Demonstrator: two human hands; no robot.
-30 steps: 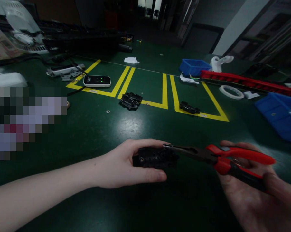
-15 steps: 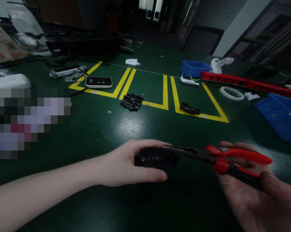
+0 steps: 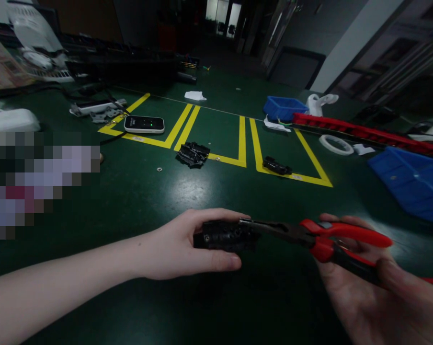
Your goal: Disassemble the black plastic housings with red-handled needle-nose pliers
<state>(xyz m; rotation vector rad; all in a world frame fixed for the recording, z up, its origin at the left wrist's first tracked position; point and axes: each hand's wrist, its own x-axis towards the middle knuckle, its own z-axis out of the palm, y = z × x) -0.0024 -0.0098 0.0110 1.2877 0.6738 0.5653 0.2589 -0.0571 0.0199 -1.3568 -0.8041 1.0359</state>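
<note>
Near the middle of the view, my left hand (image 3: 188, 244) grips a black plastic part (image 3: 225, 235) between thumb and fingers, just above the green table. My right hand (image 3: 367, 273) is wrapped round the handles of red and black long-nose pliers (image 3: 320, 239). The pliers point left, and their tips are at the upper right side of the black part. A small shiny metal piece (image 3: 245, 221) shows at the tips, close to my left fingertips. Whether the jaws are fully closed on it is too small to tell.
Several black parts (image 3: 193, 154) lie at the middle yellow-taped frame, and another black part (image 3: 277, 166) at the right one. A white-edged device (image 3: 144, 124) is farther left. Blue bins (image 3: 414, 179), a tape roll (image 3: 336, 144) and a red strip (image 3: 363, 132) lie right.
The whole view has shifted slightly, so objects on the table appear a little farther left and lower. Both hands keep the same hold on the black part and pliers.
</note>
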